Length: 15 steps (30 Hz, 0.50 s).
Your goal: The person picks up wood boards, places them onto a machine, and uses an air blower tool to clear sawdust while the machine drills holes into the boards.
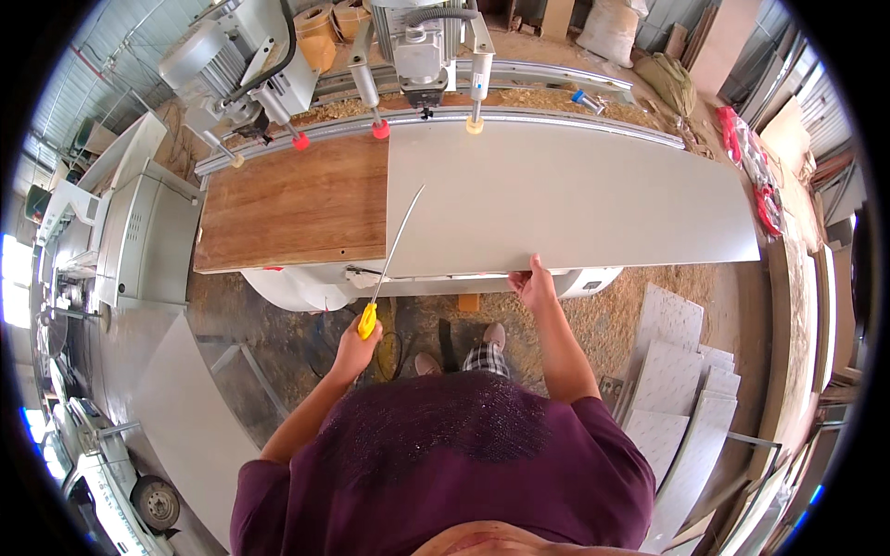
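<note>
My left hand (355, 344) grips the yellow handle of a long thin screwdriver (395, 243), whose shaft slants up over the near left part of a large light grey panel (593, 195). My right hand (534, 282) holds the near edge of that panel, thumb on top. The panel lies flat on the machine bed, its far edge against the metal rail (556, 116). Left of it the brown wooden table top (292, 204) is bare.
A drilling machine head (422, 46) with clamp cylinders hangs over the rail. A grey cabinet (139, 232) stands at the left. White boards (677, 380) are stacked on the floor at the right, a grey board (185, 417) at the left. Sawdust covers the floor.
</note>
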Available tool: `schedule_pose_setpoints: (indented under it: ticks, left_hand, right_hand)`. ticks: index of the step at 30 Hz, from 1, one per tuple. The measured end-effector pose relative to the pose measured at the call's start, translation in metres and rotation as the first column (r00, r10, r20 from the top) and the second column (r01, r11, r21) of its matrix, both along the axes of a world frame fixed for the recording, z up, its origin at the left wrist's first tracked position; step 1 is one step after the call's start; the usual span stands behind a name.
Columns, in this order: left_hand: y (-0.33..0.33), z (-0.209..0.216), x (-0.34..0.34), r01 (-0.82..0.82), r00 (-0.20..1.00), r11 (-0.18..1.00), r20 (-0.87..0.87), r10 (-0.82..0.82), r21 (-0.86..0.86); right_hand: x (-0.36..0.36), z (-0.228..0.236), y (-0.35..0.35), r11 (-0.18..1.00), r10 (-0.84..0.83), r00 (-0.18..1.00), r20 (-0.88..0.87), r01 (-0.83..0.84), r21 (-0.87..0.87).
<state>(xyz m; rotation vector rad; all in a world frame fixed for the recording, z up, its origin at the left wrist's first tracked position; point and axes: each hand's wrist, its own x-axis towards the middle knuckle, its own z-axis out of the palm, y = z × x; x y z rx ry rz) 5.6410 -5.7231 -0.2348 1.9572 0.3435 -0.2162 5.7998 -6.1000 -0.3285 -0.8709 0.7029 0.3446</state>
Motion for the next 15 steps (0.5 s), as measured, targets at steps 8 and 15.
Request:
schedule_pose_setpoints:
  ticks: [8,15]
  left_hand:
    - [0.015,0.041,-0.039,-0.054,0.994,0.974,-0.077,0.073,0.220]
    - [0.007,0.076,-0.042,-0.039,0.994,0.961,-0.088,0.066,0.274]
  right_hand:
    - [0.010,-0.001,0.001,0.996,-0.076,0.996,-0.040,0.074,-0.051]
    - [0.007,-0.008,0.001,0.993,-0.101,0.995,-0.019,0.099,-0.063]
